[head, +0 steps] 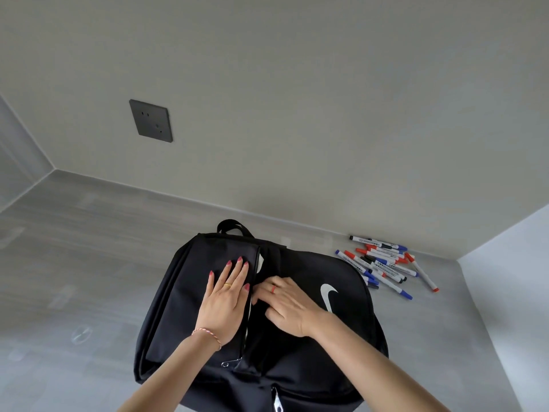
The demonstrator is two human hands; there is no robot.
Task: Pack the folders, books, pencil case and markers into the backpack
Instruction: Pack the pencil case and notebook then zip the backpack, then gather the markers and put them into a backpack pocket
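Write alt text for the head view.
Two hands work at a black backpack lying on a grey surface: the left hand presses flat on it, the right hand curls at its zip opening. Markers lie in a loose pile beside it.

One backpack point(297, 337), two hands, roughly fifteen markers point(383, 264)

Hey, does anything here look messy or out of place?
The markers lie in a loose, crisscrossed heap on the floor right of the backpack, by the wall, not yet packed. Nothing looks spilled or damaged.
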